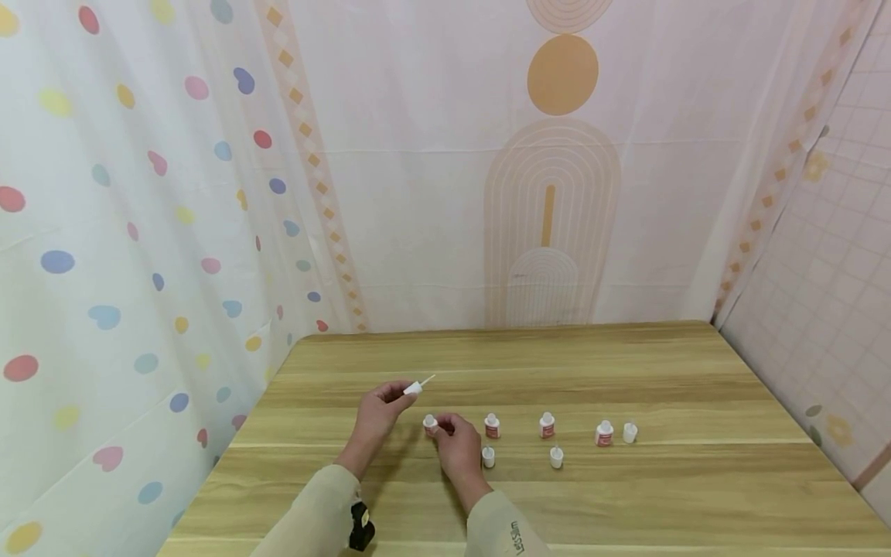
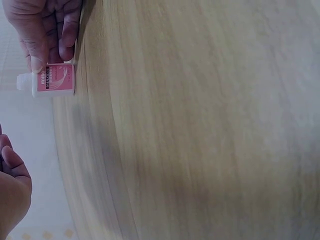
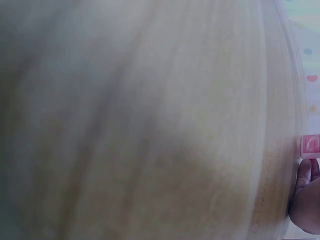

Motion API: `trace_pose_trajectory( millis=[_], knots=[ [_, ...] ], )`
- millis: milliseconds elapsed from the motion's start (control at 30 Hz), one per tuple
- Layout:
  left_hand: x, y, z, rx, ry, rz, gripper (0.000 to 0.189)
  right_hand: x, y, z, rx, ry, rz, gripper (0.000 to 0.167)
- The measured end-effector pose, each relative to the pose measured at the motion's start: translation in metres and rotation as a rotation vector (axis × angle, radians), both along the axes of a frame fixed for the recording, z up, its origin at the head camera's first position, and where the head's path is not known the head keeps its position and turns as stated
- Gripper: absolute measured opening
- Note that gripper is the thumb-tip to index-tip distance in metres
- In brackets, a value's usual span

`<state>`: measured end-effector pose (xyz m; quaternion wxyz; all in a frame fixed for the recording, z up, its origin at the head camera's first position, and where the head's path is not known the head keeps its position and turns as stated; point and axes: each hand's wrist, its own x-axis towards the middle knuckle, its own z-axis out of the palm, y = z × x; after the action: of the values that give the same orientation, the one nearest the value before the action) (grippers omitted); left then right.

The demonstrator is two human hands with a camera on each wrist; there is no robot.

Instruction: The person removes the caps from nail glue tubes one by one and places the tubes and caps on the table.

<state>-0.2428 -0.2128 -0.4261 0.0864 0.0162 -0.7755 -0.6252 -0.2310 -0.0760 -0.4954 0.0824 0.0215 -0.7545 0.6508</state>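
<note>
My left hand [image 1: 379,408] pinches a white brush cap [image 1: 413,389], its thin applicator pointing up and to the right. Lower and to the right, my right hand [image 1: 459,450] holds a small nail glue bottle [image 1: 429,425] between thumb and fingers. That bottle has a pink label and an uncovered white neck, seen side-on in the left wrist view, where its base appears at the table surface. The cap is apart from the bottle, above and left of it. Only the bottle's label side and part of the right hand [image 3: 306,202] show in the right wrist view.
Three similar uncapped bottles stand in a row to the right: a near one [image 1: 492,427], a middle one [image 1: 547,426] and a far one [image 1: 604,435]. Three white caps [image 1: 489,458], [image 1: 556,458], [image 1: 629,433] stand by them on the wooden table [image 1: 668,503]. Curtains surround the table.
</note>
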Motion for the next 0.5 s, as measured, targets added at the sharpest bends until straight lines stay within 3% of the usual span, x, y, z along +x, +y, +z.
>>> trace_pose_trajectory(
  millis=[67,267,500],
  knots=[
    [0.001,0.001,0.001,-0.003,0.002,0.004,0.025,0.0,0.0,0.0,-0.001,-0.002,0.001,0.003],
    [-0.016,-0.007,-0.026,-0.031,0.016,0.03,0.03,-0.001,0.0,0.0,0.004,-0.004,-0.008,0.003],
    [-0.014,-0.005,-0.021,0.0,0.01,0.017,0.025,-0.001,0.0,-0.001,-0.002,0.005,-0.004,0.004]
  ],
)
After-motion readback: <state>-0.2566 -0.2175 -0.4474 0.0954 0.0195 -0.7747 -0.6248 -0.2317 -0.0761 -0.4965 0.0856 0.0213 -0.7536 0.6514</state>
